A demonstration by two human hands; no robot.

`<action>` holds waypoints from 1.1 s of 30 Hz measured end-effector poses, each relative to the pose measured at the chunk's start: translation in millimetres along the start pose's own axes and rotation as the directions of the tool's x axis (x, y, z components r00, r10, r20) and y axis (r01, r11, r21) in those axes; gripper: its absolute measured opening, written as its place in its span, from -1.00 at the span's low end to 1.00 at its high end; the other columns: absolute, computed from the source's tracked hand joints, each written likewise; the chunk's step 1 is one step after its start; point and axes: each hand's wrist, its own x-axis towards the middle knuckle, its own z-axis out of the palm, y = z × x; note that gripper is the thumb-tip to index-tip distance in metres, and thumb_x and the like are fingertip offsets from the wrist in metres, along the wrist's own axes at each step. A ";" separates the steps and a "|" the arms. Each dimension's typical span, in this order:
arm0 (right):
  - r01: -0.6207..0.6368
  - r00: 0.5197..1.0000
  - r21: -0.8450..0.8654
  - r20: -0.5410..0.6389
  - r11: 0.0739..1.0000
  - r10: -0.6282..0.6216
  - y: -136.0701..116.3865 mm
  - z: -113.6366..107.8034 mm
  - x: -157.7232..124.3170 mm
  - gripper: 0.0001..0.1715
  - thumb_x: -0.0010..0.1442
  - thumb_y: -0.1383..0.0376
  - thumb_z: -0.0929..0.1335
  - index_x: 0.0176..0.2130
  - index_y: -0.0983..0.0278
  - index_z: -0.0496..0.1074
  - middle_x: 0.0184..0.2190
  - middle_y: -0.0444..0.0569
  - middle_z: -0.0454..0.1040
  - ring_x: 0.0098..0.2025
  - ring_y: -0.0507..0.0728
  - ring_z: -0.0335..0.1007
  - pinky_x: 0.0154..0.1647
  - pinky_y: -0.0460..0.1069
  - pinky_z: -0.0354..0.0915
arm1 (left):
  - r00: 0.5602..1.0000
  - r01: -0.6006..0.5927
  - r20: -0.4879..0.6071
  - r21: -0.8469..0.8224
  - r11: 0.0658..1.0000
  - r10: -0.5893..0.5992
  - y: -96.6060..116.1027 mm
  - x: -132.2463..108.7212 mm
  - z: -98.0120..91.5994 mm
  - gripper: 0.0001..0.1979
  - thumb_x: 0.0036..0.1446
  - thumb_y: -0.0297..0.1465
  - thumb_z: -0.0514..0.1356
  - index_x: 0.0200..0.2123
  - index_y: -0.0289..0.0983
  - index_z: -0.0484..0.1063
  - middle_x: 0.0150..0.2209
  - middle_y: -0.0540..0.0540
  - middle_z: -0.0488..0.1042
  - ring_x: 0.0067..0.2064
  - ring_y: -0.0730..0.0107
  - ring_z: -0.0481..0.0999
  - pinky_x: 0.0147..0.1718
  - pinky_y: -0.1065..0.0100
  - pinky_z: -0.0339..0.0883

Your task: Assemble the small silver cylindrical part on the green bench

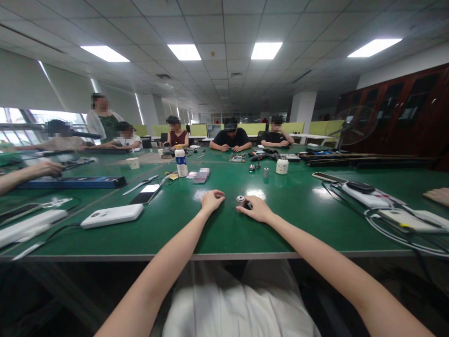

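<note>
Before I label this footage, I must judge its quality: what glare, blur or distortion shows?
Head view: ceiling lights leave white glare on the green table near the left hand and right hand; head view, left edge: a white device looks smeared, while the metal cylinder is clearer; head view, right edge: the brown cabinet slants steeply, probably wide-lens distortion.

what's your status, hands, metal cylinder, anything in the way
Right hand around upright metal cylinder. Left hand apart, holding nothing visible. White jar farther back, not obstructing.
</note>
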 end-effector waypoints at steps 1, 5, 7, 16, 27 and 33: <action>-0.001 1.000 -0.002 -0.001 1.000 0.001 -0.2 -0.1 0.0 -0.60 0.21 -0.03 0.34 -0.33 0.27 0.42 -0.36 -0.03 0.48 -0.32 0.12 0.34 -0.29 -0.01 0.19 | 1.000 0.006 0.002 0.001 1.000 -0.006 -1.6 0.4 0.0 -0.88 -0.08 -0.37 0.35 -0.38 -0.12 0.59 -0.37 -0.04 0.65 -0.14 0.09 0.59 -0.03 0.07 0.27; -0.012 1.000 -0.002 0.003 1.000 0.012 -0.6 -0.6 -0.2 -0.61 0.21 -0.01 0.35 -0.33 0.27 0.41 -0.35 -0.02 0.48 -0.32 0.13 0.34 -0.29 -0.01 0.19 | 1.000 -0.005 0.026 -0.046 0.999 0.006 2.2 -0.9 -0.5 -0.91 -0.07 -0.38 0.34 -0.39 -0.15 0.59 -0.37 -0.07 0.65 -0.12 0.02 0.59 0.02 -0.02 0.24; -0.013 1.000 0.003 0.003 1.000 0.013 -0.5 -0.7 -0.2 -0.62 0.21 -0.01 0.35 -0.33 0.27 0.41 -0.34 -0.02 0.48 -0.31 0.13 0.34 -0.29 -0.01 0.19 | 0.998 -0.036 0.040 -0.108 0.993 0.041 9.7 -3.9 -0.2 -0.91 -0.04 -0.37 0.34 -0.37 -0.18 0.59 -0.36 -0.09 0.65 -0.14 0.03 0.61 0.00 0.00 0.27; 0.016 1.000 0.023 -0.006 1.000 -0.016 4.6 5.2 0.2 -0.60 0.21 -0.02 0.34 -0.29 0.28 0.42 -0.33 0.02 0.49 -0.29 0.16 0.35 -0.28 0.02 0.22 | 0.965 -0.230 0.030 -0.383 0.895 0.261 49.6 -26.1 13.4 -0.80 0.04 -0.33 0.32 -0.23 -0.25 0.56 -0.28 -0.12 0.64 -0.20 0.25 0.63 -0.10 0.24 0.43; 0.026 1.000 0.044 -0.015 0.999 -0.026 6.6 7.0 -0.3 -0.59 0.22 -0.03 0.31 -0.31 0.28 0.40 -0.35 0.01 0.48 -0.31 0.17 0.36 -0.30 0.02 0.23 | 0.938 -0.320 -0.030 -0.454 0.831 0.345 52.6 -30.8 12.5 -0.87 0.03 -0.39 0.32 -0.30 -0.28 0.53 -0.31 -0.11 0.62 -0.24 0.31 0.63 -0.11 0.25 0.46; 0.043 0.999 0.064 -0.002 0.997 -0.043 11.1 9.2 0.1 -0.58 0.21 -0.05 0.31 -0.30 0.27 0.40 -0.33 0.03 0.50 -0.29 0.19 0.38 -0.27 0.04 0.24 | 0.927 -0.336 -0.004 -0.451 0.827 0.375 55.8 -34.3 11.4 -0.86 0.04 -0.48 0.29 -0.27 -0.26 0.55 -0.26 -0.11 0.61 -0.24 0.32 0.64 -0.09 0.26 0.48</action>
